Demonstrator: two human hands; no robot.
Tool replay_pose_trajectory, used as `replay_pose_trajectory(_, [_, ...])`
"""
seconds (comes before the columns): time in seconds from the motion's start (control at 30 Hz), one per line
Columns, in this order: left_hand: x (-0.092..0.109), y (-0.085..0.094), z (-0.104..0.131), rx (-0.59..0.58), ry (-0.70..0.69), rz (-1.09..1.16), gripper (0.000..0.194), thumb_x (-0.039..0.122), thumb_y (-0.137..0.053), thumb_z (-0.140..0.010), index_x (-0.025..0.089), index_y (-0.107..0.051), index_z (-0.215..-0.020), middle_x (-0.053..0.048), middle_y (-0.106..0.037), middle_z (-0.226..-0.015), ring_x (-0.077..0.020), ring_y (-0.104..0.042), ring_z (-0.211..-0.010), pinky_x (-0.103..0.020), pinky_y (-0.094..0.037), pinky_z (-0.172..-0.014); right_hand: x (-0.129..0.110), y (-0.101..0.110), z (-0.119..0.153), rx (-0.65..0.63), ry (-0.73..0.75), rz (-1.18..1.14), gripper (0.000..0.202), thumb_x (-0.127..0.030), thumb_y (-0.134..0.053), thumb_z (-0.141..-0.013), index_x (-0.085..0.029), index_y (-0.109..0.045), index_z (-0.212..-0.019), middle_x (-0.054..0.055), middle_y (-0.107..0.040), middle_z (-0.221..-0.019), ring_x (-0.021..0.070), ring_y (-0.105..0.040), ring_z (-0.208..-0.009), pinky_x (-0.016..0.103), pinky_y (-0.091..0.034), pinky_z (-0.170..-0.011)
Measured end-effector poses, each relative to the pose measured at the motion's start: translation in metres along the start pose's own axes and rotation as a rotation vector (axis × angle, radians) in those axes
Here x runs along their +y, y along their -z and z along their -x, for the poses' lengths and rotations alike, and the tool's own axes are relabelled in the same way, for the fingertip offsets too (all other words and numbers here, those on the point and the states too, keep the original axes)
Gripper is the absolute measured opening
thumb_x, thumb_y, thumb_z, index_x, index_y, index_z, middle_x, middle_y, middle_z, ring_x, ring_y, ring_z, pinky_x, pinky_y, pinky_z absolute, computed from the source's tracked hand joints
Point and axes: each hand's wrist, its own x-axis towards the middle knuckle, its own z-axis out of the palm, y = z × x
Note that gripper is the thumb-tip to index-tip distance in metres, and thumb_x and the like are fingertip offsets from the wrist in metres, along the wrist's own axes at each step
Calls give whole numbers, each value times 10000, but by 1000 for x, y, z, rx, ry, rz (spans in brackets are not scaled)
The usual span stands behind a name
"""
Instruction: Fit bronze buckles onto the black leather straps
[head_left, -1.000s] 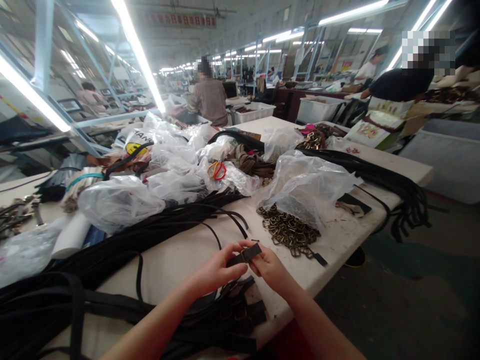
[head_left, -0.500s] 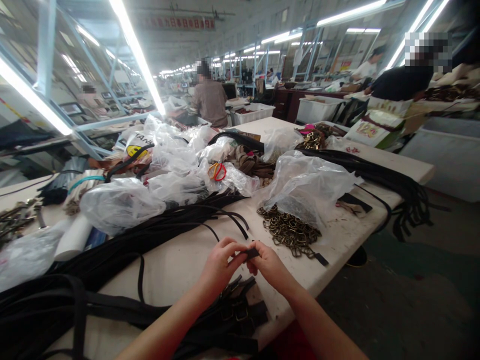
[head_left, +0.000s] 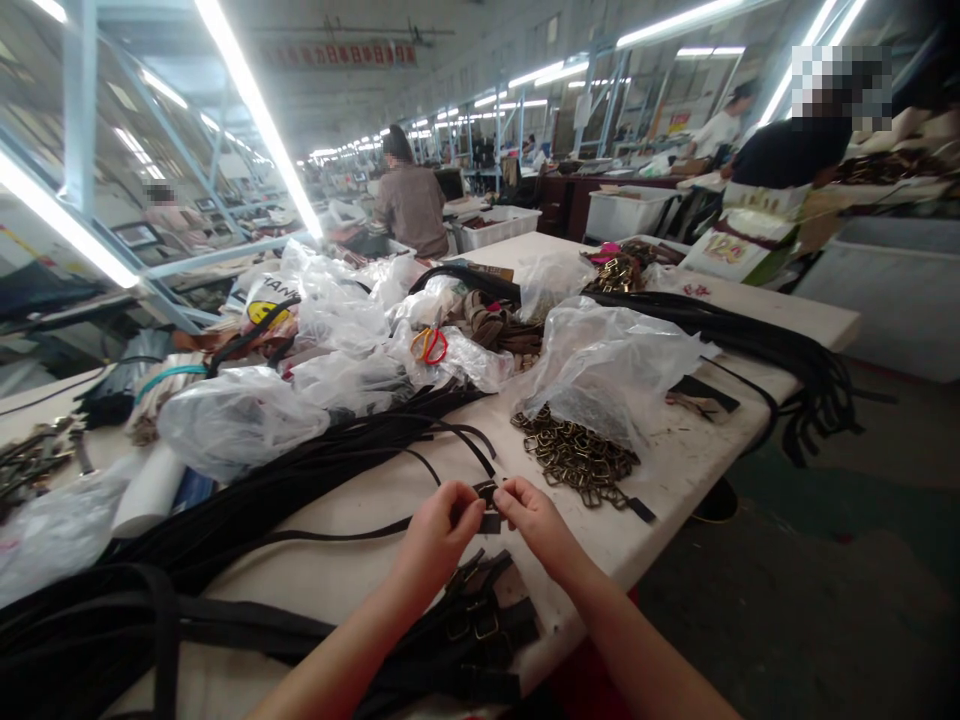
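My left hand [head_left: 444, 525] is closed on a black strap [head_left: 341, 536], which trails off to the left over the table. Thumb and fingertips of my right hand [head_left: 531, 518] pinch at a small dark metal buckle [head_left: 487, 491] between the two hands. A short black strap end shows just under the buckle; how it passes through is too small to tell. Beyond my right hand lies a heap of bronze-coloured buckles [head_left: 577, 455], partly under a clear plastic bag [head_left: 615, 350]. Below my hands, straps fitted with buckles [head_left: 480, 622] lie in a pile.
Long black straps [head_left: 315, 480] cover the table's left side. Plastic bags and orange-red handled scissors [head_left: 429, 346] lie farther back. The table's right edge [head_left: 694, 500] drops to the floor. A white bin [head_left: 892, 300] stands beyond it; several people work in the background.
The hands have drawn slightly apart, and the buckle now shows between them. A strap now stretches leftward from my left hand. The view has shifted a little.
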Motion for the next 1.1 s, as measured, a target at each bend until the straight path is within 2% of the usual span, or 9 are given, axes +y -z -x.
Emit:
replay_pose_trajectory(0.17, [-17,-8,-8,147,43,-182,200,377,-457,-790,185,-500,-822,0,-588,-699,-155,-551,-647,-252,-388,-571,-2,-6,3,39,49,108,237,-403,-521,-735,-174,-498,-680,-35,-449,-578,107,-398,-543,231,-339,-518])
replay_pose_trajectory(0.37, [-24,-10,-9,193,-80,-446,169,304,-420,-827,177,-532,-841,-39,-603,-739,-173,-566,-695,-265,-396,-619,2,-15,4,61,37,110,227,-396,-506,-736,-181,-486,-665,-28,-484,-578,116,-426,-543,241,-355,-522])
replay_pose_trajectory(0.53, [-23,-11,-4,184,-215,-563,223,272,-370,-852,188,-553,-758,-39,-562,-675,-167,-542,-677,-256,-385,-613,1,-20,3,143,65,215,187,-339,-522,-719,-192,-461,-622,-32,-482,-555,120,-435,-529,245,-356,-525])
replay_pose_trajectory(0.63, [-22,-11,-4,108,-262,-470,189,260,-395,-841,191,-555,-768,-36,-574,-700,-163,-539,-689,-260,-394,-626,-3,-21,6,166,134,268,171,-309,-532,-718,-195,-445,-625,-11,-536,-623,131,-485,-579,255,-379,-569])
replay_pose_trajectory(0.73, [-25,-10,-6,75,-149,-276,116,265,-472,-798,188,-536,-858,-17,-579,-721,-156,-541,-688,-262,-413,-625,-5,-20,9,110,194,273,147,-299,-511,-744,-192,-475,-650,1,-549,-658,139,-503,-628,261,-390,-609])
replay_pose_trajectory(0.83, [-30,-8,-9,57,-44,-82,226,289,-550,-743,183,-501,-937,5,-556,-740,-133,-534,-644,-250,-433,-594,-4,-18,9,73,160,113,129,-319,-502,-762,-191,-498,-768,5,-547,-702,141,-513,-662,262,-409,-623])
replay_pose_trajectory(0.9, [-31,-5,-11,36,-81,-28,355,311,-612,-694,185,-486,-1001,-22,-558,-871,-126,-536,-663,-258,-449,-611,-7,-17,8,56,88,-76,198,-332,-533,-744,-195,-476,-875,8,-551,-760,146,-532,-706,270,-429,-651])
replay_pose_trajectory(1.0, [-30,-1,-11,9,-210,-83,493,329,-681,-623,203,-495,-1062,-72,-536,-1075,-185,-537,-869,-329,-437,-766,-14,-17,9,-26,0,-262,279,-347,-540,-738,-197,-463,-960,17,-555,-819,151,-550,-767,292,-441,-707])
replay_pose_trajectory(1.1, [-32,2,-10,-127,-181,-90,391,329,-649,-654,206,-538,-1008,-40,-613,-939,-194,-553,-854,-316,-434,-747,-18,-16,12,-31,0,-246,269,-351,-526,-745,-193,-484,-959,15,-554,-805,146,-548,-755,292,-441,-709])
